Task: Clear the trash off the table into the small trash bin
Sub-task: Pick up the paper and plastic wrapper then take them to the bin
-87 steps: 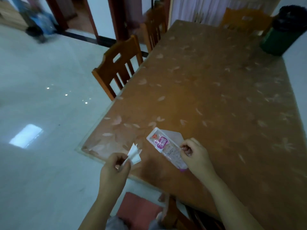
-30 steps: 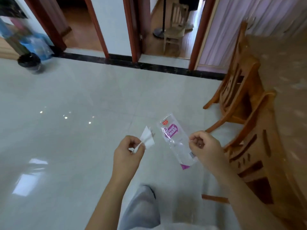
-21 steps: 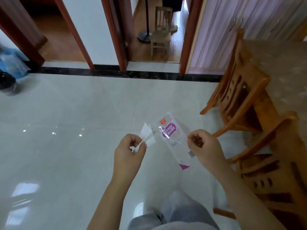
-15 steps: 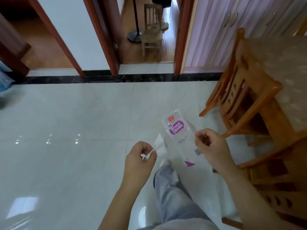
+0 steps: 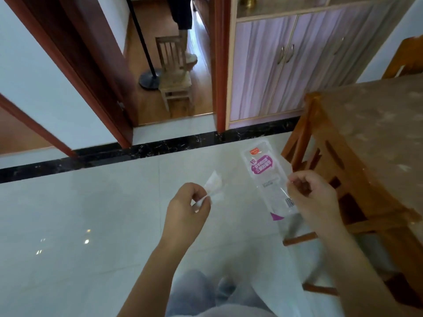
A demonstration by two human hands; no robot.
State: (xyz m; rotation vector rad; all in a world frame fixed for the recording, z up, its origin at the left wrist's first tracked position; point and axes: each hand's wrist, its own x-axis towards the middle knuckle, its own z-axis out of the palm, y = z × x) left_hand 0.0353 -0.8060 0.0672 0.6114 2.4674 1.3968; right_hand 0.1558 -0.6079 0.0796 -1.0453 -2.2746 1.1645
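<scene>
In the head view, the left hand [image 5: 186, 208] pinched a scrap of white paper [image 5: 214, 185] in closed fingers while the right hand [image 5: 311, 197] gripped a clear plastic wrapper [image 5: 267, 177], seemingly empty, both above the tiled floor [image 5: 80, 213] beside the bench [image 5: 377, 138].

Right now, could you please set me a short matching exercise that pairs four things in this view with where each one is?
Things:
1. white paper scrap
2. clear plastic wrapper
3. small wooden chair
4. table

Places:
A. beyond the doorway
B. pinched in the left hand
C. far right of the view
D. pinched in the right hand

Pairs: 1-B, 2-D, 3-A, 4-C
</scene>
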